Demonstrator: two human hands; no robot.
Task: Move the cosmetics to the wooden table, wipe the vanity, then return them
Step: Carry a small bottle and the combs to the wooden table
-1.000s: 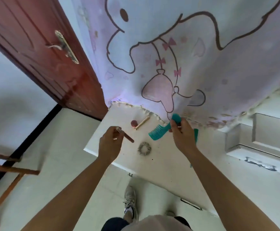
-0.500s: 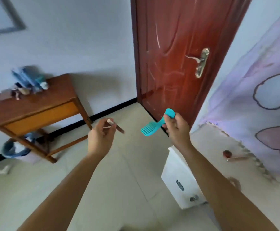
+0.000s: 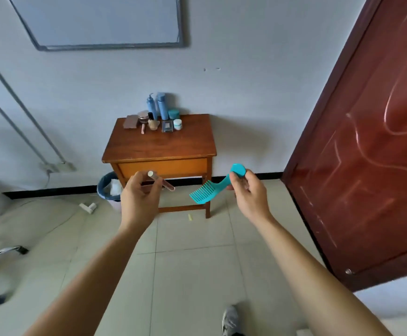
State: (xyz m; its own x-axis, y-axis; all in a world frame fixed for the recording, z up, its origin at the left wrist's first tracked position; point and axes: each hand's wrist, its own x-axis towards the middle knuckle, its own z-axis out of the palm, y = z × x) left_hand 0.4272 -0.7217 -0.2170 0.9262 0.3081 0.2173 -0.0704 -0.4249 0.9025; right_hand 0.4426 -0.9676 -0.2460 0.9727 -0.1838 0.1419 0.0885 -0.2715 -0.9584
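Observation:
The wooden table (image 3: 163, 144) stands straight ahead against the wall. Several cosmetics are grouped at its back edge: two blue bottles (image 3: 157, 106), a teal jar (image 3: 174, 114), a white jar (image 3: 177, 124) and a dark compact (image 3: 167, 126). My left hand (image 3: 138, 197) pinches a slim brown cosmetic stick (image 3: 161, 181) with a pale cap. My right hand (image 3: 247, 194) grips the handle of a teal wide-tooth comb (image 3: 212, 189), teeth pointing down-left. Both hands hover in front of the table's drawer. The vanity is out of view.
A red-brown door (image 3: 367, 146) stands open on the right. A bin with a blue liner (image 3: 108, 187) sits under the table's left side. A whiteboard (image 3: 100, 20) hangs on the wall. A chair base (image 3: 1, 253) shows at the left, my shoe (image 3: 230, 320) below.
My view has turned left from the vanity to face the wooden table, which now stands centred and closer. Both hands kept hold of the stick and the comb, carrying them toward the table.

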